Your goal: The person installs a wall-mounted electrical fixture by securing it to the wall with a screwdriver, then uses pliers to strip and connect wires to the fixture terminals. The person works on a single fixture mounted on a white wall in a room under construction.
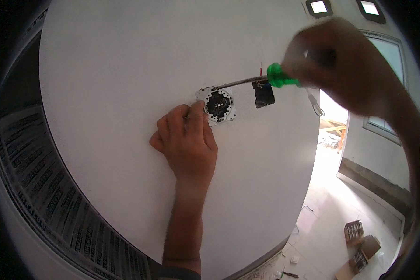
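A round black wall socket insert with a white frame (213, 119) sits against the white wall, in the middle of the view. My left hand (186, 142) pinches its lower left edge, fingertips and thumb pressed around the frame. Held in my right hand (333, 70), a screwdriver with a green handle (277, 76) reaches leftward. Its shaft runs nearly level, and the tip touches the upper edge of the socket insert. The right hand is slightly blurred, with its fingers closed around the handle's end.
Right of the socket is a dark square opening in the wall (264, 98), with a red wire (261, 71) above it. White cable ends (314, 100) hang below my right hand. An open cardboard box (371, 245) stands on the tiled floor near a bright doorway. Dark printed sheeting (46, 196) borders the left.
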### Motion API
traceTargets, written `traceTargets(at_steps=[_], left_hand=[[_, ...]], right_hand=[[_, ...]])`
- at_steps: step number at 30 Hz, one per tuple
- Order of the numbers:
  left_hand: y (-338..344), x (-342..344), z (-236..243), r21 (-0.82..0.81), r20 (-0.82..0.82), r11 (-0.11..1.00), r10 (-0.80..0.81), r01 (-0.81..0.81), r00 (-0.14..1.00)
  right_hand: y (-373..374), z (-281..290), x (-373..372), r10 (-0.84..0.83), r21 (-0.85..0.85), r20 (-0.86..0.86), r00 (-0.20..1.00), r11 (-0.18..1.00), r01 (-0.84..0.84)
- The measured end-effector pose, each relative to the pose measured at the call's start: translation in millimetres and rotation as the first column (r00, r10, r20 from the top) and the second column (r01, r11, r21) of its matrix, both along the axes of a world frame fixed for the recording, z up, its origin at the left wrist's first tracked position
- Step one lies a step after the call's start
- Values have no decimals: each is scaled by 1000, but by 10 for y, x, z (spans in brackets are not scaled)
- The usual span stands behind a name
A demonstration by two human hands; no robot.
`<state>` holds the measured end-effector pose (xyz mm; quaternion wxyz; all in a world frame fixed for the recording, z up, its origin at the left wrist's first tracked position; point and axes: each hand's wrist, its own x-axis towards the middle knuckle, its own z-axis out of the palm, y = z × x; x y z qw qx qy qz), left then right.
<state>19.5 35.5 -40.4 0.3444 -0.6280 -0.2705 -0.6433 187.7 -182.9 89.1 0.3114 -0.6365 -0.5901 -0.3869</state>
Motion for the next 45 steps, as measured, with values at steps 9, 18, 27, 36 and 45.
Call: traceTargets(at_steps=[9, 18, 27, 36, 45], left_hand=[[18, -40, -9, -29, -15, 1000, 8, -8, 1000], [37, -5, -1, -17, -17, 1000, 23, -23, 1000], [13, -32, 0, 18, -24, 998, 53, -52, 998], [14, -73, 9, -23, -1, 999, 31, -31, 1000], [-32, -19, 8, -50, 2, 999, 2, -2, 1000]], right_hand=[[-33, -10, 209, 260, -18, 502, 825, 957, -291], [-109, 98, -223, -75, -230, -124, 989, 972, 44], [13, 50, 380, 282, -138, 539, 793, 959, -248], [-52, 158, -52, 100, -203, 117, 988, 976, -74], [-42, 172, 107, 128, -235, 547, 827, 972, 4]])
